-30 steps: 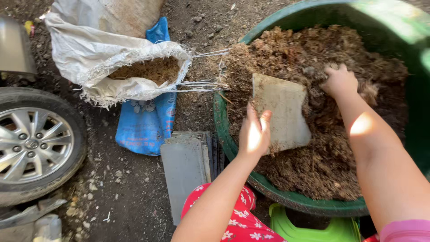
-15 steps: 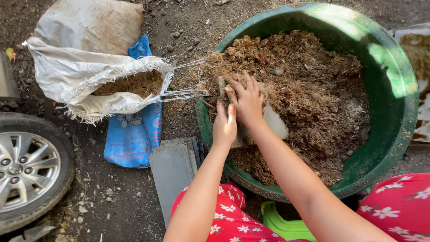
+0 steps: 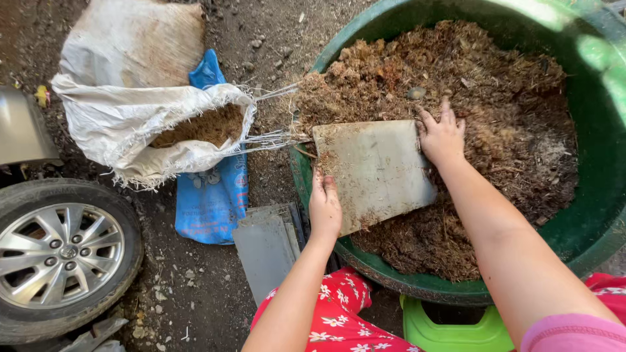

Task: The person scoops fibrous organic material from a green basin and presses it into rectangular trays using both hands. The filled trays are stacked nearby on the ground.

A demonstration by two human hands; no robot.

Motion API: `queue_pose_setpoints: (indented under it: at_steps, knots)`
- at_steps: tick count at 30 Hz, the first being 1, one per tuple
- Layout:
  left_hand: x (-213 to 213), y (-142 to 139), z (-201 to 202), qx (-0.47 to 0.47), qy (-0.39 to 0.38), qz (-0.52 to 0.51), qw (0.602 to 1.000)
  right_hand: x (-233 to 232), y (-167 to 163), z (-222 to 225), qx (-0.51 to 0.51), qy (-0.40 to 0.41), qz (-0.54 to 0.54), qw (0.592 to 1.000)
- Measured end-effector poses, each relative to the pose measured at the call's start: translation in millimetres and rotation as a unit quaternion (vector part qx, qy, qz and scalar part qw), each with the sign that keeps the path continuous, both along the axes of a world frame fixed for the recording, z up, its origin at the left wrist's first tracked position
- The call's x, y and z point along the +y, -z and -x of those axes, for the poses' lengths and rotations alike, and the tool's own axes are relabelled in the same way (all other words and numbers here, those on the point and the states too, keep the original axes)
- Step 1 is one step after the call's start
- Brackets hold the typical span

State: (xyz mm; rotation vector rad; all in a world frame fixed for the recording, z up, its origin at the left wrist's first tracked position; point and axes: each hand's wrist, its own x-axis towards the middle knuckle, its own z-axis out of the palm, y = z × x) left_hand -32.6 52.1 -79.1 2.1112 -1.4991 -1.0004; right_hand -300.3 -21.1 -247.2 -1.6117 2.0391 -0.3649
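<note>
— Holding what, exactly? Both hands seem to be on the same thing.

— They are. A flat grey board [image 3: 375, 171] is lying tilted over the near part of a big green tub [image 3: 590, 98], and the person is gripping it at two edges. The left hand [image 3: 324, 207] is clasping the lower left edge, fingers curled up along it with the thumb on the near side. The right hand [image 3: 443, 135] is pressing on the upper right corner, fingers spread fairly wide and reaching into the brown fibrous mulch [image 3: 456, 72] that is filling the tub.

— So neither hand is closed into a fist?

— No. The left one is wrapping partly round the board's edge; the right one is lying mostly flat and open, its palm on the board and mulch.

— Where is the board sitting in relation to the tub's rim?

— Its left end is resting just at the rim, nearest a white woven sack [image 3: 130, 98] that is lying on the dirt ground [image 3: 195, 293] with its mouth gaping toward the tub. The sack is showing more brown material inside. Loose threads from its mouth are trailing toward the board.

— Anything else around?

— A blue bag [image 3: 212, 195] is lying under the sack, a second grey panel [image 3: 266, 248] is lying on the ground beside the left forearm, a car wheel [image 3: 59, 257] is showing at the lower left, and a bright green stool [image 3: 450, 329] is peeking out below the tub.
</note>
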Motion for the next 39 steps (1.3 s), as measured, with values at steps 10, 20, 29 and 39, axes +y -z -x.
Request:
queue_pose_setpoints:
  at_steps: [10, 20, 29, 39]
  knots:
    - [20, 31, -24, 0.129, -0.032, 0.008, 0.991, 63, 17, 37, 0.240, -0.104, -0.124, 0.957]
    - [14, 25, -1, 0.077, -0.041, 0.014, 0.996, 86, -75, -61, -0.143, 0.279, -0.132, 0.940]
    - [1, 29, -21, 0.115, -0.041, 0.049, 0.991, 81, -135, -139, -0.269, 0.116, 0.042, 0.955]
    - [-4, 28, -44, 0.070, -0.036, 0.035, 0.996, 44, -47, -55, -0.186, 0.225, -0.150, 0.944]
